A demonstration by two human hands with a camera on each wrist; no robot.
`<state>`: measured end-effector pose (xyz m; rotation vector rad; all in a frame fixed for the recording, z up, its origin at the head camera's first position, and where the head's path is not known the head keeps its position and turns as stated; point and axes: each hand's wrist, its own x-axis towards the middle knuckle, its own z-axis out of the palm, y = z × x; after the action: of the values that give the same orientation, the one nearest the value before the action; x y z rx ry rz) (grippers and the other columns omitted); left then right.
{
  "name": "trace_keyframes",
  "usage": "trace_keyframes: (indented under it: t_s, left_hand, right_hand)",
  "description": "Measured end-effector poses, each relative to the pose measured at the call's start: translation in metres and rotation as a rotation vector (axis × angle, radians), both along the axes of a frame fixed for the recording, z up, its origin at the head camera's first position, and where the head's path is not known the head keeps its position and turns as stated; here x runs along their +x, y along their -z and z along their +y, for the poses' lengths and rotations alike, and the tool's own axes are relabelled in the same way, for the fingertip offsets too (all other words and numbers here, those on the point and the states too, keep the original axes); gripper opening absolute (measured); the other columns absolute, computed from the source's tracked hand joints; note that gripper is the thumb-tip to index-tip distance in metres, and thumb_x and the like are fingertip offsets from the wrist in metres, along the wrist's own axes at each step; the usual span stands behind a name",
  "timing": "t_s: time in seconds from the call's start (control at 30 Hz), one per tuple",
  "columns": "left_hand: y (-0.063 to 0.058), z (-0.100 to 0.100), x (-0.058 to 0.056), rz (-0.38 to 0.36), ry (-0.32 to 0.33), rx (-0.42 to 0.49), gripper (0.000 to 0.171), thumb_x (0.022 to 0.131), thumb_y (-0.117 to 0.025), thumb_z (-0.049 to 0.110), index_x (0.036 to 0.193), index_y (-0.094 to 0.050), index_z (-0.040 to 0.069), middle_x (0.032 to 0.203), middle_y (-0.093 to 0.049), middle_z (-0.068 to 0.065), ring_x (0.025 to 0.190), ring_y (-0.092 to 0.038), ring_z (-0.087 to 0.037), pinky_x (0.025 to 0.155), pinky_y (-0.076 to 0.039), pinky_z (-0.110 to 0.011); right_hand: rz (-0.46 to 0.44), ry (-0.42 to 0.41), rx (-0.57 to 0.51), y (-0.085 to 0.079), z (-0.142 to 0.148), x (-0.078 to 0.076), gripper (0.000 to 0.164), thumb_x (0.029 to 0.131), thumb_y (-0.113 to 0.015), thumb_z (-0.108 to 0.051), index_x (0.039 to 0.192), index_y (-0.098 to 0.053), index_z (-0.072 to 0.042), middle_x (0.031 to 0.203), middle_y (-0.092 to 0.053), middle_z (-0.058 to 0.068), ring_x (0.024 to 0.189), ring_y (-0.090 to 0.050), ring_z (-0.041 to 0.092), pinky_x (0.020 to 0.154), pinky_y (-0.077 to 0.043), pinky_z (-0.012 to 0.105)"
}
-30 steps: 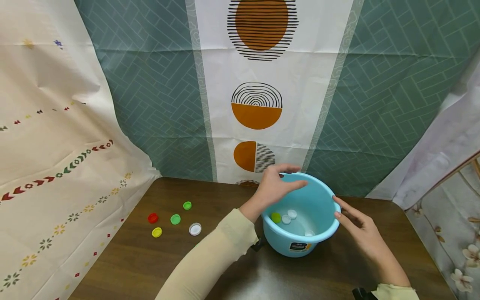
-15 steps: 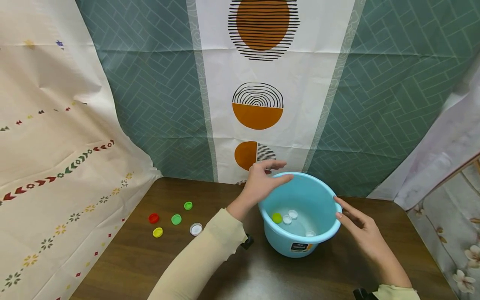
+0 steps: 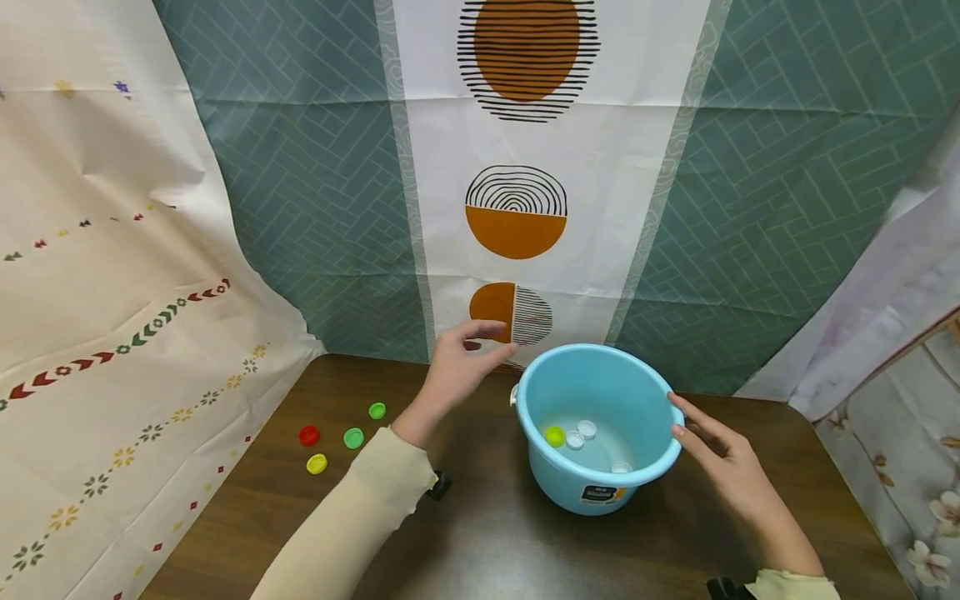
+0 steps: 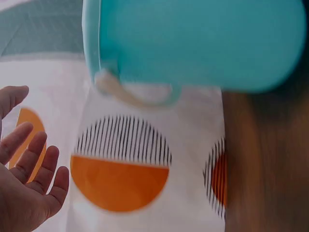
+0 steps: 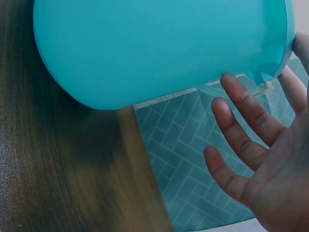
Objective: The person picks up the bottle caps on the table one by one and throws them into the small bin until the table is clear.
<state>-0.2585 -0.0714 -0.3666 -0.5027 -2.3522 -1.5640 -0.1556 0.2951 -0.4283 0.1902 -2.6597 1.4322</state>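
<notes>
While left hand (image 3: pixel 456 364) hovers above brown table (image 3: pixel 480 500), fingers (image 4: pixel 33 153) parted, right hand (image 3: pixel 723 462) touching bucket (image 3: pixel 553 477), patterned cloth (image 3: pixel 322 208) behind

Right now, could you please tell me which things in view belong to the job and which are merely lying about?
Seemingly part of the job:
blue bucket, its rim touched by the right hand
left hand, holding nothing
yellow-green cap and white caps inside
loose red cap, yellow cap and green caps

Merely around it:
table
backdrop cloth
cream patterned cloth
floral cloth
</notes>
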Motion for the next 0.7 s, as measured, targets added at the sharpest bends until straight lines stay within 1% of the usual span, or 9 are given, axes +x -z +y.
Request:
trace_keyframes:
  t_s: [0.1, 0.2, 0.3, 0.4, 0.47, 0.57, 0.63, 0.7]
  left_hand:
    - [0.005, -0.025, 0.002, -0.005, -0.049, -0.013, 0.035, 0.077, -0.072, 0.046, 0.109, -0.068, 0.030, 0.107, -0.066, 0.013, 0.101, -0.059, -0.008, 0.093, -0.046, -0.044]
    - [0.012, -0.049, 0.004, -0.021, -0.092, -0.009, 0.036, 0.076, -0.073, 0.047, 0.108, -0.068, 0.031, 0.106, -0.067, 0.012, 0.099, -0.060, -0.006, 0.092, -0.048, -0.041]
    - [0.021, -0.070, 0.008, -0.057, -0.118, 0.001, 0.036, 0.075, -0.074, 0.046, 0.107, -0.068, 0.031, 0.107, -0.067, 0.008, 0.098, -0.062, -0.010, 0.089, -0.051, -0.037]
    - [0.031, -0.086, 0.013, -0.104, -0.149, -0.020, 0.037, 0.076, -0.073, 0.046, 0.108, -0.067, 0.030, 0.110, -0.067, 0.006, 0.100, -0.064, -0.014, 0.086, -0.053, -0.034]
    - [0.038, -0.096, 0.017, -0.125, -0.169, -0.056, 0.037, 0.076, -0.073, 0.045, 0.108, -0.067, 0.028, 0.110, -0.067, 0.004, 0.102, -0.064, -0.016, 0.087, -0.053, -0.034]
    - [0.048, -0.110, 0.022, -0.147, -0.179, -0.138, 0.035, 0.078, -0.073, 0.041, 0.108, -0.067, 0.025, 0.110, -0.067, 0.003, 0.102, -0.063, -0.018, 0.087, -0.052, -0.037]
    - [0.055, -0.120, 0.025, -0.172, -0.163, -0.202, 0.034, 0.079, -0.073, 0.039, 0.109, -0.067, 0.025, 0.110, -0.067, 0.003, 0.101, -0.063, -0.019, 0.087, -0.051, -0.040]
    - [0.062, -0.130, 0.028, -0.214, -0.140, -0.271, 0.036, 0.078, -0.073, 0.040, 0.110, -0.066, 0.025, 0.111, -0.067, 0.004, 0.102, -0.062, -0.018, 0.088, -0.050, -0.041]
  right_hand:
    - [0.005, -0.004, 0.005, 0.000, 0.000, 0.000, 0.047, 0.096, -0.050, -0.031, 0.142, -0.038, -0.033, 0.132, -0.055, 0.010, 0.102, -0.058, -0.002, 0.077, -0.048, 0.015]
    - [0.015, -0.005, 0.004, 0.000, 0.002, 0.000, 0.047, 0.097, -0.050, -0.030, 0.142, -0.038, -0.032, 0.133, -0.055, 0.010, 0.102, -0.058, -0.003, 0.077, -0.048, 0.014]
    - [0.020, -0.004, 0.000, -0.001, 0.003, -0.001, 0.047, 0.097, -0.050, -0.030, 0.142, -0.038, -0.032, 0.134, -0.054, 0.010, 0.102, -0.058, -0.004, 0.077, -0.049, 0.014]
    - [0.018, -0.005, -0.004, -0.001, 0.003, -0.001, 0.047, 0.097, -0.050, -0.030, 0.142, -0.038, -0.032, 0.136, -0.052, 0.011, 0.103, -0.057, -0.006, 0.077, -0.049, 0.014]
    - [0.016, -0.003, -0.008, 0.000, 0.003, -0.001, 0.047, 0.097, -0.050, -0.030, 0.142, -0.039, -0.032, 0.136, -0.052, 0.011, 0.104, -0.056, -0.006, 0.077, -0.049, 0.014]
    - [0.004, 0.000, -0.003, 0.000, 0.002, 0.000, 0.047, 0.096, -0.050, -0.032, 0.142, -0.038, -0.033, 0.136, -0.052, 0.010, 0.103, -0.056, -0.006, 0.077, -0.049, 0.014]
    - [-0.001, 0.002, 0.001, 0.000, 0.001, 0.000, 0.047, 0.096, -0.050, -0.033, 0.142, -0.038, -0.034, 0.136, -0.052, 0.010, 0.103, -0.056, -0.007, 0.077, -0.049, 0.015]
    - [-0.005, 0.003, 0.004, 0.000, 0.000, 0.000, 0.047, 0.096, -0.050, -0.033, 0.142, -0.038, -0.034, 0.136, -0.052, 0.010, 0.103, -0.056, -0.007, 0.077, -0.048, 0.015]
